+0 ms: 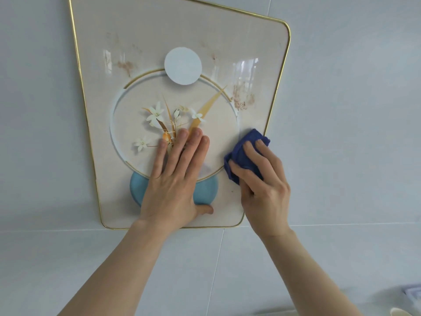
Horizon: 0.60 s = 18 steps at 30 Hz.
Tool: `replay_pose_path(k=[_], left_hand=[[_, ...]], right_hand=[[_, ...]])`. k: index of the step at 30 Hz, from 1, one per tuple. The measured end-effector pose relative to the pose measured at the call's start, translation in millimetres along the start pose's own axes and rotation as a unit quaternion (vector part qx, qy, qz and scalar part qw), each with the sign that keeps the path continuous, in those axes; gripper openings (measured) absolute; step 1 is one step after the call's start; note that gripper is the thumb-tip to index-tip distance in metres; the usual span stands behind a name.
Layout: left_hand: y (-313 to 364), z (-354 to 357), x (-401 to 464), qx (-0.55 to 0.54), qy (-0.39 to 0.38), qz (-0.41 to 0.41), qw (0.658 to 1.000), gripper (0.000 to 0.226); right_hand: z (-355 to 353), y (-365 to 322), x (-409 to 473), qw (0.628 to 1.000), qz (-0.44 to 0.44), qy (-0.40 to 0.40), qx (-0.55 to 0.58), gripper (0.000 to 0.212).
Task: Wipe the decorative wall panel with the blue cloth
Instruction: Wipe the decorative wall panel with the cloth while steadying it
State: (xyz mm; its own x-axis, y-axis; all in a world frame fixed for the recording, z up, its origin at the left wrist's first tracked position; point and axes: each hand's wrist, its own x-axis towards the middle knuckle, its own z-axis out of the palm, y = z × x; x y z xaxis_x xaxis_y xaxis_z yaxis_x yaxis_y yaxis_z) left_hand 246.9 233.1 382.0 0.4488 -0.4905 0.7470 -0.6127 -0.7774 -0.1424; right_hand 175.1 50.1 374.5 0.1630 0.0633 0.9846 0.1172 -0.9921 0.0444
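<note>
Head view: panel hangs on the tiled wall, reddish smears across its upper part. Your right hand clamps the blue cloth against its lower right edge. Your left hand lies flat on it, fingers together.

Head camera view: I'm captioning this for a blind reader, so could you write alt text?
A right hand presses a blue cloth against the lower right of a gold-edged wall panel printed with flowers, while the left hand lies flat on its middle. Reddish-brown smears remain on the upper part.
</note>
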Motion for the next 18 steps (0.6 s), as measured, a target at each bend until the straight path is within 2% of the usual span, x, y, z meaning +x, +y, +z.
replay_pose_path(k=[4,9,12,16,18], left_hand=[[0.9,-2.0,0.4,-0.003,-0.004,0.001,1.000,0.159],[1.8,-2.8,0.6,-0.013,0.001,-0.004,1.000,0.157],[1.5,-3.1,1.1,-0.009,-0.001,-0.005,1.000,0.157],[1.2,-1.4,1.3,-0.006,0.003,-0.006,1.000,0.154],[0.7,0.9,1.0,-0.010,0.015,-0.001,1.000,0.147]], right_hand=[[3.1,-4.4,-17.6,1.000,0.008,0.007,-0.011,0.023],[-6.1,0.3,-59.2,0.996,-0.029,-0.082,-0.030,0.037],[-10.3,-4.6,-78.0,0.989,-0.016,-0.141,-0.032,0.046],[-19.9,-11.0,-83.1,0.985,0.029,-0.172,-0.006,0.043],[-23.5,-16.3,-88.4,0.983,0.017,-0.182,0.012,0.041]])
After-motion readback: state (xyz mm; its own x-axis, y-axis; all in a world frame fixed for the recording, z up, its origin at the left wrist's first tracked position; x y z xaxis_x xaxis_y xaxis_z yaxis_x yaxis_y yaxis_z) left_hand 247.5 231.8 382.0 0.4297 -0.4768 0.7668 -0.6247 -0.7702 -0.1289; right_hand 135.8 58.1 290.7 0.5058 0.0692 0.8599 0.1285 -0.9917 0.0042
